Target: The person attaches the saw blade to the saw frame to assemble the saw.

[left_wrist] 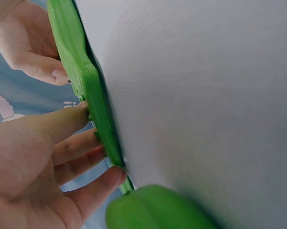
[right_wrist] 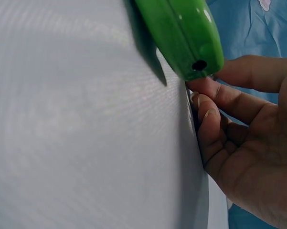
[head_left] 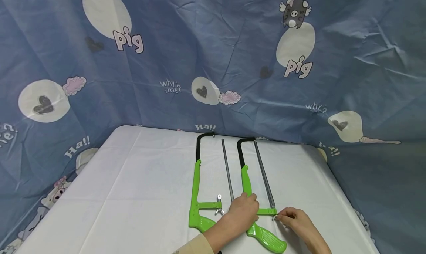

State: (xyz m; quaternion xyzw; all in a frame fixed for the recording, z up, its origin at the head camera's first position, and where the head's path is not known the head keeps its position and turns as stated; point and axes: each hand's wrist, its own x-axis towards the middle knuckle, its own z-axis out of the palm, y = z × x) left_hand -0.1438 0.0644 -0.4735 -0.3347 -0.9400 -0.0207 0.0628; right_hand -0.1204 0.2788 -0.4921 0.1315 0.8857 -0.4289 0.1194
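Observation:
A hacksaw with a green handle (head_left: 267, 240) and black front frame lies on the white table. Its grey blade (head_left: 264, 174) runs from the front hook to the green crossbar (head_left: 267, 211). My left hand (head_left: 242, 211) grips the green frame above the handle; in the left wrist view its thumb and fingers (left_wrist: 63, 123) reach around the green body. At the crossbar's outer end, my right hand (head_left: 297, 224) pinches the small metal wing nut (head_left: 274, 217). The right wrist view shows the curled right hand (right_wrist: 250, 138) beyond the handle's butt, which hides the nut.
Left of my hands lies a second green hacksaw (head_left: 194, 189), with a wing nut (head_left: 219, 211) on its crossbar and no blade fitted. A loose grey blade (head_left: 227, 169) lies between the two saws. Behind the table (head_left: 139, 195) hangs a blue printed cloth (head_left: 213, 61).

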